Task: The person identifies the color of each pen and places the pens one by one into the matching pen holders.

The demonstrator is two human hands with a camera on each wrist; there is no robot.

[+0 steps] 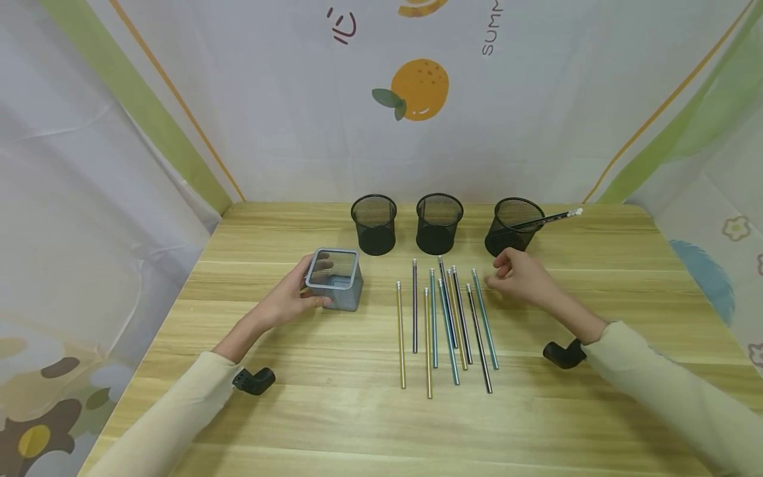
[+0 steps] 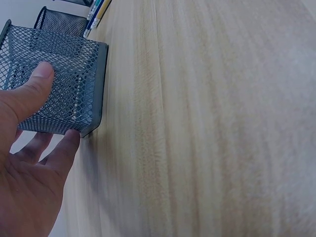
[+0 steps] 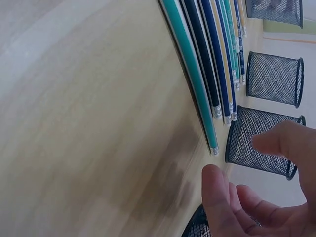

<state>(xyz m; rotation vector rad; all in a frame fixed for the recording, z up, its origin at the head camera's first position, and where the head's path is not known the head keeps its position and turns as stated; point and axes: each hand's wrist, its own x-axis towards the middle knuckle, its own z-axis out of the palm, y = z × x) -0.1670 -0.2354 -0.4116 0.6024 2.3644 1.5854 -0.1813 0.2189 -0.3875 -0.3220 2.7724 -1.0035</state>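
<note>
**Gray square mesh pencil holder (image 1: 347, 300) clasped in the left grip (image 1: 287, 298); right grip (image 1: 526, 279) loose beside the pencils (image 1: 449, 333)**

The person's left grip is clamped on the square holder from its left side. The thumb lies along the near wall, and the fingers reach around the left and far side, partly seen through the mesh. The holder is upright, its opening facing up, with its base at or just above the bench (image 1: 298, 411); which of the two cannot be told.

The right grip hangs at the right end of the pencils, its fingers loosely curled and its thumb and forefinger apart. Nearest to it is the rightmost teal pencil (image 1: 485, 318), whose far, eraser end lies just beside the fingertips, with a small gap between.

The pencils, gold, teal and dark, lie side by side to the right of the holder, eraser ends far. The leftmost gold pencil (image 1: 401, 334) is nearest the holder, yet apart from it.

Beyond stand three round black mesh cups: the left cup (image 1: 377, 240), the middle cup (image 1: 436, 240) and the right cup (image 1: 499, 242). The right cup, just beyond the right grip, holds black pencil stems (image 1: 545, 220) leaning out to the right. A white printed cloth (image 1: 286, 132) hangs at the far edge.
</note>
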